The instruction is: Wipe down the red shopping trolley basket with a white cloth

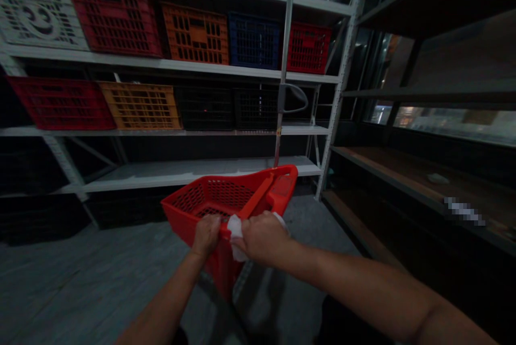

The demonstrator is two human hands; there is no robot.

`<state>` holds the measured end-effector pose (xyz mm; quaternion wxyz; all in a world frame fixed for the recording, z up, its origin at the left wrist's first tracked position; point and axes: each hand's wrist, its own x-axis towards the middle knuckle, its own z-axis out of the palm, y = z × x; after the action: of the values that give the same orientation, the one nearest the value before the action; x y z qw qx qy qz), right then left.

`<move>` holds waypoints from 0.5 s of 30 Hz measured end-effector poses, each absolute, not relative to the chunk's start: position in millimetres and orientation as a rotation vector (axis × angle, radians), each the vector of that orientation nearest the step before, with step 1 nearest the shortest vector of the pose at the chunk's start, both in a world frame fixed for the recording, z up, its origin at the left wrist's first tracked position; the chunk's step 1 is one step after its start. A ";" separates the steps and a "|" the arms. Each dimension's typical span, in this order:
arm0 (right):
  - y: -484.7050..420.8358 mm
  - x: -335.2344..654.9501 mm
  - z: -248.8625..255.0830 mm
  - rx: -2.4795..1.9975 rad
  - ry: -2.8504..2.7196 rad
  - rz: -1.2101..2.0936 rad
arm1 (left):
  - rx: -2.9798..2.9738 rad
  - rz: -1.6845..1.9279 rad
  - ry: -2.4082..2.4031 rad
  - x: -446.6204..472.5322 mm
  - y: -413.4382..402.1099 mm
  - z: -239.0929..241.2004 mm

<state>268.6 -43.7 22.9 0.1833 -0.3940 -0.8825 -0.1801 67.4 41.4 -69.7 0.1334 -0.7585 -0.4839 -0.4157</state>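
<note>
I hold a red plastic basket [226, 197] tilted in front of me, above the floor. My left hand [206, 235] grips its near rim. My right hand [262, 237] presses a white cloth [235, 229] against the same rim, just to the right of the left hand. The basket has perforated walls and a solid red handle part [282, 186] at its far right corner. Its inside looks empty from here.
White metal shelving [181, 65] ahead carries red, orange, blue, black and white crates. A grey pole [284, 65] stands before it. Dark wooden shelves [403, 173] run along the right. Grey concrete floor [80, 270] lies below.
</note>
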 end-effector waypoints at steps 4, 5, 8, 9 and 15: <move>-10.0 302.7 24.8 -0.568 -2.700 -0.512 | -2.220 -1.234 -1.423 55.3 38.8 -68.1; 2.3 313.7 25.9 -0.414 -2.738 -0.519 | -2.225 -1.240 -1.426 53.8 38.5 -67.7; 34.9 340.1 27.5 -0.179 -2.747 -0.540 | -2.242 -1.258 -1.428 52.8 39.3 -66.3; 41.7 344.8 26.2 -0.194 -2.721 -0.536 | -2.244 -1.266 -1.430 53.0 39.8 -65.7; 36.4 327.7 -1.3 -0.609 -2.323 -0.395 | -2.199 -1.311 -1.496 56.6 27.9 -54.3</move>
<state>327.7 36.4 -1.3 0.3466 -0.2347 -0.8953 -0.1524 56.6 27.9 -54.3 0.0879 -0.7387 -0.5026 -0.4405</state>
